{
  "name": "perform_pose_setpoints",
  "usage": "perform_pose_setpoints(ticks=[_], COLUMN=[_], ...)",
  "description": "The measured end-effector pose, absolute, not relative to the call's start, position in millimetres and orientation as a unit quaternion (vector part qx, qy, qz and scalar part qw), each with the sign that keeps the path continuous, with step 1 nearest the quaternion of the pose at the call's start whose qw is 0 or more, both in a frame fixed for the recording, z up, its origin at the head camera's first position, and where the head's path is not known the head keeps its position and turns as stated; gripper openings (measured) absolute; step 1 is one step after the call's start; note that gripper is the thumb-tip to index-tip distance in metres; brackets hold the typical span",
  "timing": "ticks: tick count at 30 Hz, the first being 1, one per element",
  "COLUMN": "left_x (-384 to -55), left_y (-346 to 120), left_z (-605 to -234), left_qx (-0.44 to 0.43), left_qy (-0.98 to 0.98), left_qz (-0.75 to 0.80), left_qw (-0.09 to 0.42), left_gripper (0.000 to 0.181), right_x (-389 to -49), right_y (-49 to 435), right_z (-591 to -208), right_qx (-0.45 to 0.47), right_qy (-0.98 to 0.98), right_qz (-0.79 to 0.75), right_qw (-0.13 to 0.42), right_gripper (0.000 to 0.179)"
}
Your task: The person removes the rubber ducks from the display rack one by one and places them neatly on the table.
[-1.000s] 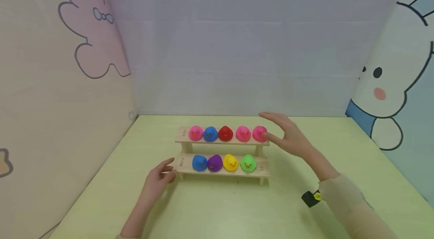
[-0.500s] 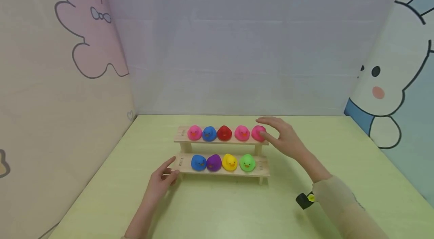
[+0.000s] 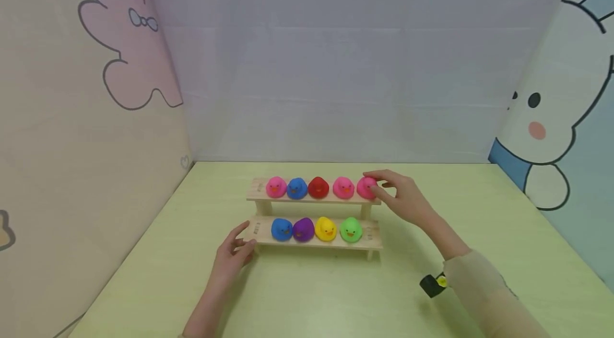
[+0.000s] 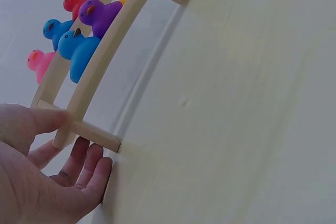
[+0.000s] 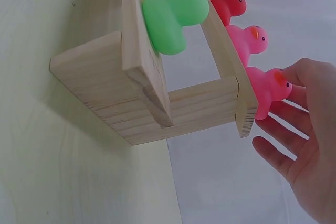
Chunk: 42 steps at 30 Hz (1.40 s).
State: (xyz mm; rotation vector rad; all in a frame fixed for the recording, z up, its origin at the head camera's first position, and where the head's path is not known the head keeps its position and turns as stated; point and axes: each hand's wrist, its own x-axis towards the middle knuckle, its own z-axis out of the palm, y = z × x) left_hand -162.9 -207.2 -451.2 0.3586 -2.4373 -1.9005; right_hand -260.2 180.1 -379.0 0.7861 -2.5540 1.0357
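Note:
A two-tier wooden rack stands on the table, with rubber ducks along both shelves. My right hand pinches the rightmost pink duck on the upper shelf between thumb and fingers. That duck still sits on the shelf. On the lower shelf's left end, my left hand holds the wood, thumb on top and fingers curled by the end support. Left of the held duck sit another pink duck, a red duck, a blue duck and a further pink duck.
The lower shelf carries a blue duck, a purple duck, a yellow duck and a green duck. A small black object with a yellow disc shows beside the right sleeve. Printed cloth walls surround the table.
My right hand has come down to the rightmost pink duck and its fingers have closed in on it. The left hand has edged right onto the rack's end. The ducks keep their places.

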Motion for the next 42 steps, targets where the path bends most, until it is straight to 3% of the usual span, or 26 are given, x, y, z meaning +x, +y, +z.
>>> perform_pose_setpoints(ticks=[23, 42], left_x=[-164.0, -165.2], left_y=[-209.2, -207.8], left_z=[-454.1, -453.2], left_qx=[0.130, 0.148], left_qy=[-0.789, -0.789], left_qz=[-0.601, -0.595], left_qw=[-0.003, -0.012], left_gripper=[0.057, 0.056], right_x=[-261.8, -279.9], right_y=[190.2, 209.2], right_z=[-377.1, -385.2], right_qx=[0.248, 0.224], right_qy=[-0.881, -0.836], right_qz=[0.401, 0.495], right_qw=[0.047, 0.073], right_gripper=[0.045, 0.042])
